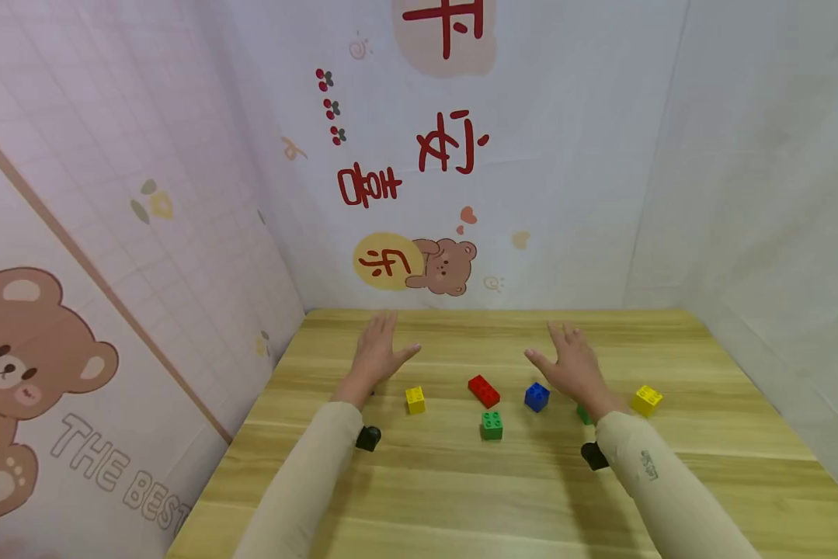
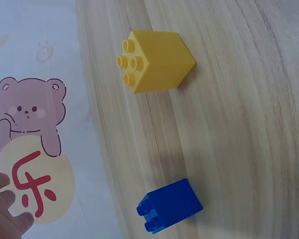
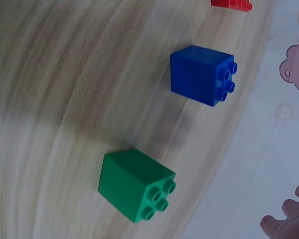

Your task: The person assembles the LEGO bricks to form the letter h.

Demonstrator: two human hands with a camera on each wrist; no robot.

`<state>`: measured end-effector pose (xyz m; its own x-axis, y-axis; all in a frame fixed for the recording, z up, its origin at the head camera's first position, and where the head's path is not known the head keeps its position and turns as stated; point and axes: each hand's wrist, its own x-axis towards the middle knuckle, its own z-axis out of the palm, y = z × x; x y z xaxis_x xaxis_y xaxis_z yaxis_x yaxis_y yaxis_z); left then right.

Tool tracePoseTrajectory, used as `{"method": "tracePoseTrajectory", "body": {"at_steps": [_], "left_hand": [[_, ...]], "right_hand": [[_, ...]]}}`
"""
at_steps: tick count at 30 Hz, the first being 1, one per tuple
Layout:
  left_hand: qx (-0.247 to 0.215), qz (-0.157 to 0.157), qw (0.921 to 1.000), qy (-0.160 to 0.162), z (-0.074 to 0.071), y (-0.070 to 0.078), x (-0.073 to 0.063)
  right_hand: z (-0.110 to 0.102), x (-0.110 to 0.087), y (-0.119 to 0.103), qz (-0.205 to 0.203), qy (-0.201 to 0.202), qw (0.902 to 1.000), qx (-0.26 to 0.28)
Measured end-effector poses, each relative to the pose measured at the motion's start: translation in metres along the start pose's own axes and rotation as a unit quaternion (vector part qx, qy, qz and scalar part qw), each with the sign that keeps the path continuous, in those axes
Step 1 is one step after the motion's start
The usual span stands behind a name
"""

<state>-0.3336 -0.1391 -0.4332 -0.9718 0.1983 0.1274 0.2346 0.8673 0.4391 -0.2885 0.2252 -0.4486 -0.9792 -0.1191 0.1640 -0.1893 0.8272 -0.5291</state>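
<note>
My left hand point(image 1: 375, 353) is held out over the left side of the table, fingers extended and thumb spread, holding nothing. A yellow brick point(image 1: 415, 400) sits just right of that wrist, and a blue brick point(image 2: 172, 206) shows below it in the left wrist view. My right hand point(image 1: 572, 365) reaches out likewise on the other side, also with nothing in it. Beside its thumb lies a blue brick point(image 1: 537, 397). Partly hidden under the right wrist is a green brick point(image 3: 134, 184). Between the hands lie a long red brick point(image 1: 484, 391) and another green brick point(image 1: 492, 425).
Another yellow brick point(image 1: 646, 400) stands right of the right wrist. The wood-grain table point(image 1: 432, 497) ends at a printed cloth backdrop point(image 1: 565, 155), with cloth on both sides too. Black devices point(image 1: 368, 438) sit at the wrists.
</note>
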Motion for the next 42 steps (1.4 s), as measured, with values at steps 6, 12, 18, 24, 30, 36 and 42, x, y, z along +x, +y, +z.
{"method": "tracePoseTrajectory", "body": {"at_steps": [6,12,18,24,30,36,42], "left_hand": [[-0.097,0.000,0.9953,-0.002,0.006,-0.002,-0.003],[-0.139,-0.011,0.9901,-0.020,0.012,-0.005,-0.006],[-0.176,-0.038,0.9831,-0.037,0.017,-0.004,-0.012],[-0.221,-0.059,0.9723,-0.048,0.026,-0.004,-0.021],[-0.254,-0.062,0.9630,-0.063,0.037,-0.004,-0.030],[-0.260,-0.067,0.9596,-0.083,0.046,-0.006,-0.038],[-0.270,-0.065,0.9567,-0.088,0.045,-0.011,-0.041]], "right_hand": [[0.008,-0.004,-0.006,-0.001,-0.002,0.9976,0.069],[0.020,-0.006,-0.011,0.012,-0.001,0.9944,0.104],[0.030,-0.012,-0.017,0.038,-0.015,0.9883,0.147],[0.044,-0.021,-0.026,0.039,-0.024,0.9824,0.181],[0.058,-0.030,-0.027,0.047,-0.020,0.9789,0.198],[0.070,-0.039,-0.026,0.065,-0.021,0.9751,0.211],[0.077,-0.039,-0.030,0.056,-0.025,0.9738,0.219]]}}
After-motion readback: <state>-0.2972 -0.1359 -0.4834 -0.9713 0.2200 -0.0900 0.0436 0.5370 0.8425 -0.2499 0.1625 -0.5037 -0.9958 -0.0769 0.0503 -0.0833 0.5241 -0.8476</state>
